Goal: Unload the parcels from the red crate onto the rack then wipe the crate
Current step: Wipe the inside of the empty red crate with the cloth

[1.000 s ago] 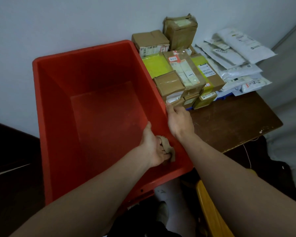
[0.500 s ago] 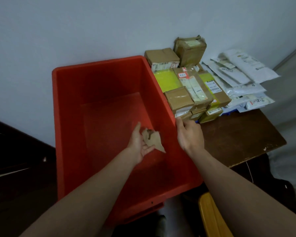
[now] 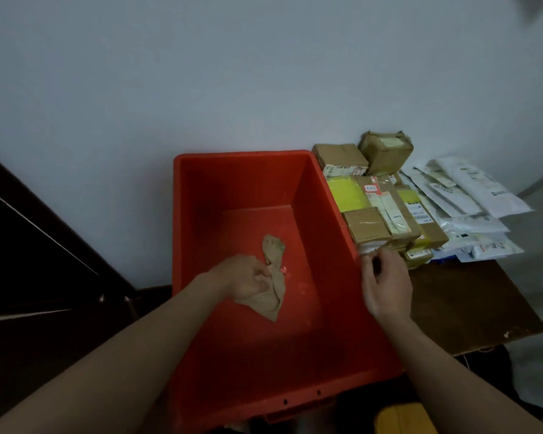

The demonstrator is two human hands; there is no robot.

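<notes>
The red crate (image 3: 242, 155) stands in front of me with no parcels inside. My left hand (image 3: 245, 277) reaches into it and pinches a crumpled tan cloth (image 3: 275, 286), which lies against the crate floor near the middle. My right hand (image 3: 386, 283) is at the crate's right rim with its fingers curled over the edge. Brown and yellow cardboard parcels (image 3: 376, 214) are stacked on the brown table (image 3: 464, 302) just right of the crate.
White plastic mailer bags (image 3: 470, 195) lie fanned out behind the boxes at the far right. Dark furniture (image 3: 29, 245) stands to the left of the crate. A yellow object (image 3: 402, 418) sits low, below the crate's near right corner. A pale wall is behind everything.
My left hand has carried the cloth from the crate's near right wall out to the middle of the floor. My right hand stays at the right rim. The view has tilted up.
</notes>
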